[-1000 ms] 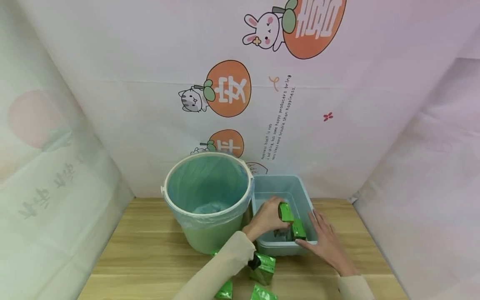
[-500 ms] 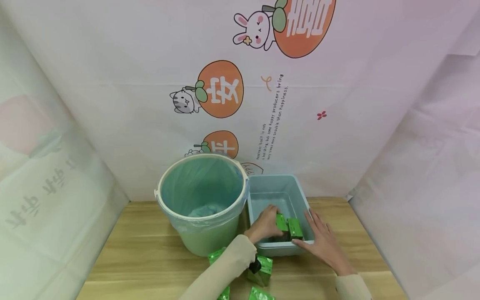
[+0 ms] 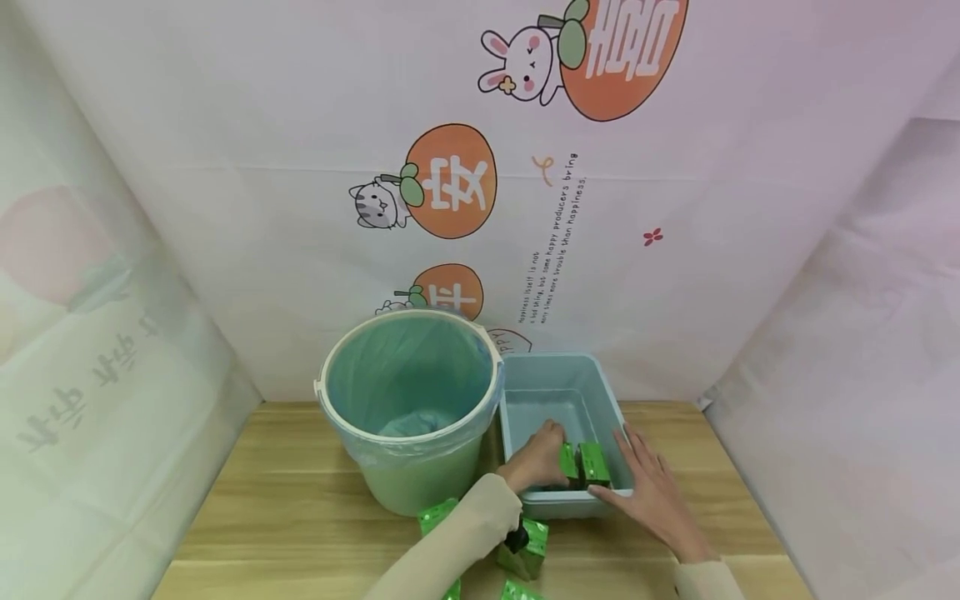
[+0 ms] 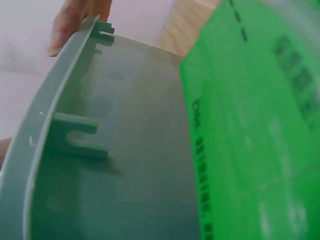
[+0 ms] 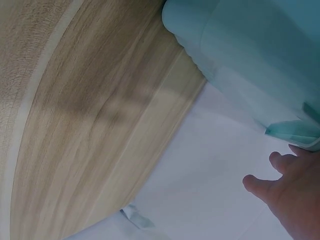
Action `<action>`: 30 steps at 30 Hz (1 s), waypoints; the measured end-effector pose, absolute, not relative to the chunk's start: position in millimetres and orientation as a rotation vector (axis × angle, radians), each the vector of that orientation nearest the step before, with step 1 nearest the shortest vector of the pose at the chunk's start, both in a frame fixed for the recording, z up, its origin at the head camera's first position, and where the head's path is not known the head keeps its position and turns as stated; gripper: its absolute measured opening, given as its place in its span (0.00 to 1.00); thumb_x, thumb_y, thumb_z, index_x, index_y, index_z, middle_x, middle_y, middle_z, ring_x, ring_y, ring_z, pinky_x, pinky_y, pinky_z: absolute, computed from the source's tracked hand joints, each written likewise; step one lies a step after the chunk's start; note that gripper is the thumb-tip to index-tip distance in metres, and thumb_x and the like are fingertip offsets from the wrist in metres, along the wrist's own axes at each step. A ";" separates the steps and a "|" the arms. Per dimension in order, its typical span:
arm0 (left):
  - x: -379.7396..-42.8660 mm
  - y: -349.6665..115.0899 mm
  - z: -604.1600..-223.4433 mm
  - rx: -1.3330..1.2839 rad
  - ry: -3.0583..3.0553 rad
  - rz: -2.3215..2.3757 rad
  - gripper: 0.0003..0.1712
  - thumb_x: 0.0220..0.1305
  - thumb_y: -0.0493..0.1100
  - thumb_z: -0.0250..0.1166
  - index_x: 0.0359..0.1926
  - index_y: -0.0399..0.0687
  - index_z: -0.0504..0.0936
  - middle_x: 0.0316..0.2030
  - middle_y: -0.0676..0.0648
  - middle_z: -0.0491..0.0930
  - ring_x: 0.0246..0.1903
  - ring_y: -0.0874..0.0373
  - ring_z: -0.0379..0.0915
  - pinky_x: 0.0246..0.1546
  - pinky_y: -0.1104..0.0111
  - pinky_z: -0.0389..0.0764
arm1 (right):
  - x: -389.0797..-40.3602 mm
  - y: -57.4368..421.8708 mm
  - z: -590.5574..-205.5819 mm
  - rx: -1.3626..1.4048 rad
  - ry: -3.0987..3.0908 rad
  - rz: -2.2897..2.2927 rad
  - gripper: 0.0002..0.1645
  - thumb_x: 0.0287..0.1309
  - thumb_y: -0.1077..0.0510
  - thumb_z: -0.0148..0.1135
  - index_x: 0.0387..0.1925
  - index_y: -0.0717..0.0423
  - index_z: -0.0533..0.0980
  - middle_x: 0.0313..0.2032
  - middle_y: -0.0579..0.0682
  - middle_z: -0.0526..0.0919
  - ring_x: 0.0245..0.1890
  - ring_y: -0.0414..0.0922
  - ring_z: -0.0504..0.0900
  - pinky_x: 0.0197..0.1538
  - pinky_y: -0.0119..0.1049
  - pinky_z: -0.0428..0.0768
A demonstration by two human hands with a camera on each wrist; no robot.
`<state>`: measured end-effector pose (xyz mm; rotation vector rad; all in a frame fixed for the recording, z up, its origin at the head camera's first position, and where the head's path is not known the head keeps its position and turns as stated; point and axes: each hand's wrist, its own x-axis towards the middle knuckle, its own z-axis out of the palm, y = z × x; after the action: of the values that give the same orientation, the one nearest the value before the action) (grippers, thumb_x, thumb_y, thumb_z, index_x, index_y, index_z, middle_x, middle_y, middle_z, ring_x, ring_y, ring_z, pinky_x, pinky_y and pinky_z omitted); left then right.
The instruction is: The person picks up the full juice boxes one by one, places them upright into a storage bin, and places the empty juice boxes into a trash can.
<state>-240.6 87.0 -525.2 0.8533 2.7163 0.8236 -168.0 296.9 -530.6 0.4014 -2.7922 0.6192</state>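
Observation:
In the head view, my left hand [image 3: 536, 458] reaches into a light-blue plastic storage box [image 3: 555, 360] and holds a glossy green packet [image 3: 568, 461] near its front wall. That packet stands upright, partly hidden by the fingers. Just right of it is a second green packet [image 3: 594, 463]. My right hand [image 3: 651, 492] rests on the box's front right corner, thumb at the front rim and fingers spread along the right side. Close up in the left wrist view, a green packet [image 4: 255, 130] with black print fills the right side. The right wrist view shows the right hand [image 5: 295, 187] beside the box [image 5: 240, 55].
A green bin [image 3: 420, 479] lined with a clear bag stands left of the box. Several more green packets lie in front, including one [image 3: 534, 546] under the left wrist and another [image 3: 435, 515] by the bin. Printed white cloth [image 3: 300, 250] encloses the wooden table [image 3: 292, 492].
My left hand has lowered its green packet into the box, down beside the other packet. The right hand stays on the box's corner. The head view has shifted slightly.

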 end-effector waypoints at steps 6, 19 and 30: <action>-242.2 90.2 -526.4 0.891 2.712 0.893 0.36 0.42 0.44 0.81 0.50 0.41 0.71 0.43 0.48 0.67 0.34 0.61 0.70 0.34 0.74 0.76 | -167.8 298.0 -530.4 0.403 -2.779 0.627 0.60 0.47 0.33 0.68 0.72 0.60 0.55 0.73 0.58 0.49 0.71 0.61 0.49 0.61 0.69 0.51; -242.3 92.9 -528.5 0.768 2.680 0.945 0.36 0.42 0.43 0.81 0.50 0.45 0.69 0.47 0.47 0.66 0.36 0.59 0.70 0.35 0.72 0.76 | -168.8 298.0 -534.1 0.412 -2.784 0.643 0.59 0.48 0.34 0.67 0.73 0.59 0.54 0.74 0.58 0.47 0.71 0.60 0.46 0.62 0.69 0.51; -227.5 73.0 -505.8 0.761 2.659 0.964 0.45 0.47 0.48 0.78 0.64 0.48 0.65 0.59 0.45 0.64 0.43 0.58 0.74 0.37 0.71 0.77 | -168.0 298.2 -533.4 0.410 -2.799 0.625 0.59 0.49 0.33 0.66 0.73 0.59 0.54 0.74 0.57 0.46 0.72 0.60 0.46 0.62 0.69 0.51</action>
<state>-227.5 73.0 -505.8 0.7606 2.6590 0.9637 -168.0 298.2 -533.4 0.4096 -2.7991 0.6254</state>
